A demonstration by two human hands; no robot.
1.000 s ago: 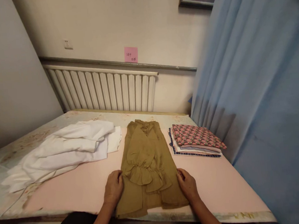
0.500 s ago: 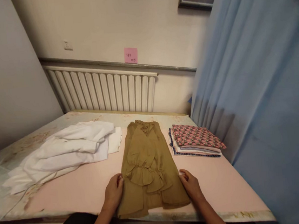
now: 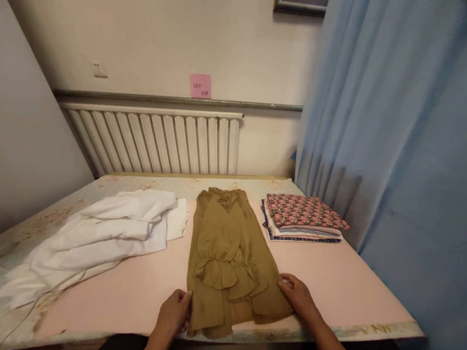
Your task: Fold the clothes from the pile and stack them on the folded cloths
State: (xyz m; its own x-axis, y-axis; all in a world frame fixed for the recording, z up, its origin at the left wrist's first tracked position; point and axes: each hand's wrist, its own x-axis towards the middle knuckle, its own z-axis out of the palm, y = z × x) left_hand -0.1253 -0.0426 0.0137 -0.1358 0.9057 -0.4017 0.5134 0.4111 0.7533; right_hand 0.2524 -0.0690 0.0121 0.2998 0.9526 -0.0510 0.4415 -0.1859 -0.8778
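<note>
An olive-brown blouse point(image 3: 223, 242) with a ruffled waist lies folded lengthwise before me, its gathered neckline at the far end. My left hand point(image 3: 174, 312) pinches its left edge near the hem. On the opposite edge, my right hand point(image 3: 297, 294) is closed on the cloth with thumb and fingers. The blouse's lower end spreads wider than its top and reaches close to the near edge of the bed.
A rumpled white cloth point(image 3: 110, 225) lies at left. On the right sits a stack of folded fabrics, topped by a pink patterned cloth point(image 3: 303, 212). A blue curtain point(image 3: 415, 179) hangs at right; a radiator point(image 3: 160, 141) stands behind the bed.
Both hands have slid down the blouse's side edges toward the hem. The near end of the blouse looks slightly straighter. The camera view has shifted a little.
</note>
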